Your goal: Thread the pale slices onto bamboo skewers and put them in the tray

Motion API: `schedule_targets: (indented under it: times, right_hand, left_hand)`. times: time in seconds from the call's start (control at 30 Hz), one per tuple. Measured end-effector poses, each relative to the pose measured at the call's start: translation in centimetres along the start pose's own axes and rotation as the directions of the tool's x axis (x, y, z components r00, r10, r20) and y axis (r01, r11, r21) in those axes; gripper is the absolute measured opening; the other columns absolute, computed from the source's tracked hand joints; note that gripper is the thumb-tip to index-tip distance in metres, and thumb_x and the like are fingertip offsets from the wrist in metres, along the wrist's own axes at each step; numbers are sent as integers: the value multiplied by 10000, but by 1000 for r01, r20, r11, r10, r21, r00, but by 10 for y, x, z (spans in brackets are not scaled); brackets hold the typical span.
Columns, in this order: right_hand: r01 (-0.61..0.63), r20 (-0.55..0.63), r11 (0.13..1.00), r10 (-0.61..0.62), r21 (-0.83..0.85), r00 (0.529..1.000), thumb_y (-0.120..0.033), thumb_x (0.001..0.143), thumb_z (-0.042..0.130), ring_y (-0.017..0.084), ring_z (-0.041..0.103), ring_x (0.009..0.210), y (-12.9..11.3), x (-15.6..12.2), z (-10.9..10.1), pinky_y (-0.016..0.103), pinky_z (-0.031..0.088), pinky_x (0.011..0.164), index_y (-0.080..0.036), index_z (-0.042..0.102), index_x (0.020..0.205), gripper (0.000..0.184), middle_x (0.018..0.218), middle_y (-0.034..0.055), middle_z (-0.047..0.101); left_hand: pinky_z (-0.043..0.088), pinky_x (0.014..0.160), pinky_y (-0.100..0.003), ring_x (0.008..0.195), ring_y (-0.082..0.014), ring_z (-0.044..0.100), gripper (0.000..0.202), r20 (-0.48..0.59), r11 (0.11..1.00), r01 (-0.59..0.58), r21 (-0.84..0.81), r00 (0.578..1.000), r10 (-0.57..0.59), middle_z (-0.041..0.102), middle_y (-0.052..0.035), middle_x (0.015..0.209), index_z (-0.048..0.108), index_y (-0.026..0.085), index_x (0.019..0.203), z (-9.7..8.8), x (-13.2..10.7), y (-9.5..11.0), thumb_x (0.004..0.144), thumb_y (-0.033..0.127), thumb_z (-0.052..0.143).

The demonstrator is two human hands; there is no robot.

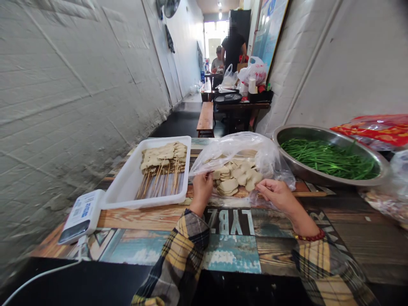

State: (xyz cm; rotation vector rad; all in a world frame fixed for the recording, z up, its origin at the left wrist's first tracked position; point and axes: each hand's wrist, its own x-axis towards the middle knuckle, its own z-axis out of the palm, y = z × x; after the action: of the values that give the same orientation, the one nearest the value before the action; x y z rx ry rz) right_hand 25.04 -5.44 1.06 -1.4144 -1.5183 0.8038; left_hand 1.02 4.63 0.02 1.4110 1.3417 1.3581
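A clear plastic bag full of pale flat slices lies open on the painted wooden table. My left hand is closed on the bag's left edge. My right hand pinches the plastic at the bag's right side, fingers curled. To the left, a white rectangular tray holds several wooden skewers threaded with the same pale slices, tips pointing toward me.
A steel bowl of green chive stems stands at the right, with more plastic bags beyond. A white device with a cable sits at the left table edge. Two people are at far tables down the narrow room.
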Motion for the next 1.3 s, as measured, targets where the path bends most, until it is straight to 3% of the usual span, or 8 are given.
schedule_targets:
  times: [0.1, 0.37, 0.5, 0.7, 0.87, 1.03, 1.17, 1.3]
  right_hand:
    - [-12, 40, 1000, 12, 1, 999, -441, 842, 558, 92, 402, 441, 2, -2, 2, 216, 310, 444, -158, 600, 662, 338, 466, -54, 461]
    - [28, 96, 1000, -27, -7, 995, -443, 833, 562, 88, 398, 421, 2, -3, 12, 213, 292, 430, -162, 587, 620, 353, 448, -54, 469]
    - [23, 94, 1000, -22, -10, 995, -469, 826, 564, 90, 393, 422, 5, -2, 14, 213, 288, 428, -165, 594, 648, 354, 458, -56, 464]
    - [-8, 90, 999, 5, 34, 996, -493, 819, 572, 90, 380, 411, 2, -6, 19, 216, 292, 436, -166, 586, 667, 361, 443, -63, 447]
    - [-63, 63, 992, 57, 105, 996, -508, 851, 533, 92, 365, 411, -8, -46, 27, 220, 300, 447, -164, 606, 713, 378, 447, -66, 429]
    - [-132, 28, 981, 129, 144, 991, -458, 885, 503, 96, 370, 431, -14, -103, 46, 218, 303, 445, -161, 616, 732, 353, 474, -59, 422]
    - [-89, 49, 994, 86, 70, 995, -390, 893, 501, 105, 427, 485, -26, -128, 62, 217, 345, 492, -160, 609, 708, 315, 521, -38, 466]
    - [-16, 47, 1000, 17, -12, 999, -361, 901, 484, 106, 441, 506, -32, -134, 69, 216, 349, 507, -153, 629, 732, 305, 566, -24, 494]
  left_hand:
    - [353, 982, -393, 1075, -310, 557, 138, 30, 998, -50, 47, 998, 48, 687, -99, 829, 652, 212, 625, -1, -3, 3, 638, 76, 645]
    - [332, 996, -392, 1141, -326, 499, 214, 22, 999, -5, -45, 1000, 6, 627, -89, 731, 546, 227, 565, 0, -7, -4, 577, 39, 648]
    - [343, 954, -393, 1038, -332, 539, 273, -24, 1000, -5, 17, 1000, 5, 545, -63, 586, 479, 237, 458, -1, -6, -6, 541, 40, 648]
    - [401, 681, -302, 717, -222, 575, 114, 41, 998, 53, -33, 998, -52, 631, -37, 612, 658, 194, 588, -4, -6, 0, 549, 87, 663]
    - [363, 507, -217, 533, -119, 546, 88, 203, 933, 196, -301, 969, -138, 619, 7, 602, 656, 156, 708, -7, -23, 6, 629, 187, 677]
    - [430, 521, -213, 575, -131, 627, 260, 328, 806, 367, -464, 917, -228, 621, 14, 637, 610, 154, 749, -13, -54, 13, 613, 305, 772]
    - [467, 567, -230, 615, -134, 638, 335, 357, 784, 416, -460, 896, -265, 675, -17, 724, 657, 141, 840, -22, -77, 13, 607, 336, 799]
    - [483, 625, -224, 632, -100, 616, 318, 301, 766, 373, -523, 922, -243, 683, -10, 775, 652, 143, 838, -36, -93, 8, 615, 312, 802]
